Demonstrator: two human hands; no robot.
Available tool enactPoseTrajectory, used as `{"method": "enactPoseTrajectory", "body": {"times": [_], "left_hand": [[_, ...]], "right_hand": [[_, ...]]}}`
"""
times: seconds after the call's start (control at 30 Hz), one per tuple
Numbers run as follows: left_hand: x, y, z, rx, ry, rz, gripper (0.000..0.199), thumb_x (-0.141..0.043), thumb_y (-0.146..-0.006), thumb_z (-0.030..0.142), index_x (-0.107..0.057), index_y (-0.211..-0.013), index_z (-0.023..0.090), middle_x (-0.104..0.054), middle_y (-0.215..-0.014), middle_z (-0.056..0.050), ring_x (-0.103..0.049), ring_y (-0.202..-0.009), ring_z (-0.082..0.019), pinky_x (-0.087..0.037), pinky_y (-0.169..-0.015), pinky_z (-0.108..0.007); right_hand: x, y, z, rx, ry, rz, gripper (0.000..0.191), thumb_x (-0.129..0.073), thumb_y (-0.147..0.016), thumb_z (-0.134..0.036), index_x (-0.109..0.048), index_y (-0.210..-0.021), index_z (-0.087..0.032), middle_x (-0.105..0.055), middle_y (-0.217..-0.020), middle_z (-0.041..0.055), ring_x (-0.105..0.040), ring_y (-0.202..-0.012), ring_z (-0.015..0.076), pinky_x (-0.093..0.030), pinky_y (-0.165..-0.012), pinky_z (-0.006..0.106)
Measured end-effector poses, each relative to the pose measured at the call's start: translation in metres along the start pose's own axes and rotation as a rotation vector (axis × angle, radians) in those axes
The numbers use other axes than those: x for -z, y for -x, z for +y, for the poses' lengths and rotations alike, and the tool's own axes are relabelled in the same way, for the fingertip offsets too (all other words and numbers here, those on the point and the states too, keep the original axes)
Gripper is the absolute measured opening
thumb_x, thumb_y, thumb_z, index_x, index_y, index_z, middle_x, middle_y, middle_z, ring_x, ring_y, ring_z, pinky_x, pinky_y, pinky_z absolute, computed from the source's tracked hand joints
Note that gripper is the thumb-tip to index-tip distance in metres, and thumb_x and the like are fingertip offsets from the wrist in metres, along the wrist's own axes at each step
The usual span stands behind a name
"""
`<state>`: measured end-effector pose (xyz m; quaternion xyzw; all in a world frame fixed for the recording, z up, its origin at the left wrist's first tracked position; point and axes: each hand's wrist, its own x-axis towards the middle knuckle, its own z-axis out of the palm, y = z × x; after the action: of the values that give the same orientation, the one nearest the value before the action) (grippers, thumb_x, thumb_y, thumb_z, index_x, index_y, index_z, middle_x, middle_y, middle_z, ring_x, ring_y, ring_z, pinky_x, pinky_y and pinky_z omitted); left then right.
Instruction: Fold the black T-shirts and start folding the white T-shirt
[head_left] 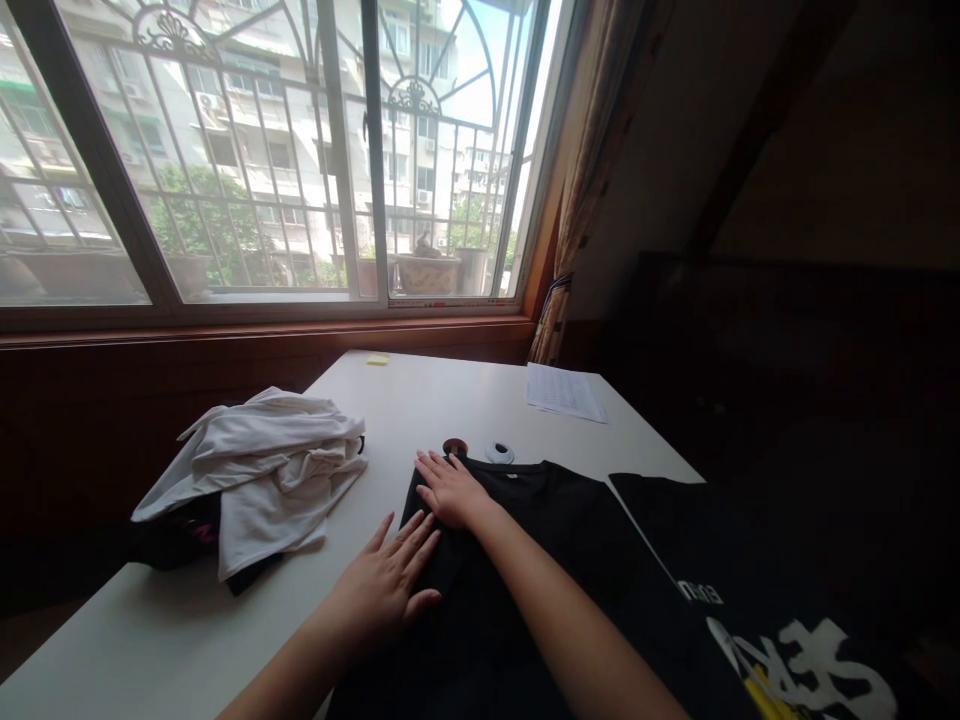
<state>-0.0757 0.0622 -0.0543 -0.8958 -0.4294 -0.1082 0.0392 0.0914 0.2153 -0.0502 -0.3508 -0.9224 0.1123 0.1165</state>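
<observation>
one left hand (375, 588) and one right hand (452, 492) make two; one desk (450, 395), one curtain (589, 170), one yellow slip (378, 359), one clothes heap (277, 455), two small round things (496, 457); paper sheets (566, 392) and black garments (562, 510), counts unclear.

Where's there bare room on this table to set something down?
The white table has free patches at the far side, between yellow note and papers, and near left, between the clothes pile and the left forearm. A narrower strip runs between pile and black shirt. Crowded: near right, where the shirt and printed black cloth spread.
</observation>
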Motion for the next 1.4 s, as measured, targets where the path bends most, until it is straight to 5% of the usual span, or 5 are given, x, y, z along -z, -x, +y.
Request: {"method": "enactPoseTrajectory", "body": {"times": [0.37,1.03,1.4], "left_hand": [[0.004,0.0,0.0,0.054,0.079,-0.123,0.063,-0.031,-0.103,0.057,-0.013,-0.159,0.034,-0.02,-0.165,-0.005,-0.023,-0.151,-0.033,-0.018,-0.12,-0.064],[0.009,-0.005,-0.01,0.111,0.109,-0.176,0.066,-0.031,-0.1,0.064,-0.012,-0.158,0.038,-0.013,-0.165,-0.005,-0.017,-0.152,-0.036,-0.02,-0.117,-0.069],[0.007,-0.004,-0.014,0.085,0.098,-0.147,0.066,-0.034,-0.1,0.063,-0.012,-0.158,0.038,-0.015,-0.165,-0.005,-0.019,-0.151,-0.035,-0.021,-0.119,-0.065]], "right_hand": [[0.0,-0.021,0.018,-0.006,0.004,-0.014,0.063,-0.032,-0.101,-0.054,-0.031,-0.157,-0.025,-0.022,-0.165,0.0036,-0.017,-0.153,0.0229,-0.009,-0.124,0.048],[0.003,-0.042,0.033,-0.041,0.065,-0.07,0.069,-0.021,-0.101,-0.06,-0.026,-0.159,-0.022,-0.017,-0.166,0.0017,-0.013,-0.154,0.0216,-0.01,-0.124,0.049],[0.005,-0.038,0.024,-0.052,0.121,0.053,0.067,-0.029,-0.102,-0.054,-0.029,-0.157,-0.017,-0.025,-0.164,0.0078,-0.019,-0.153,0.0228,-0.01,-0.124,0.048]]}}
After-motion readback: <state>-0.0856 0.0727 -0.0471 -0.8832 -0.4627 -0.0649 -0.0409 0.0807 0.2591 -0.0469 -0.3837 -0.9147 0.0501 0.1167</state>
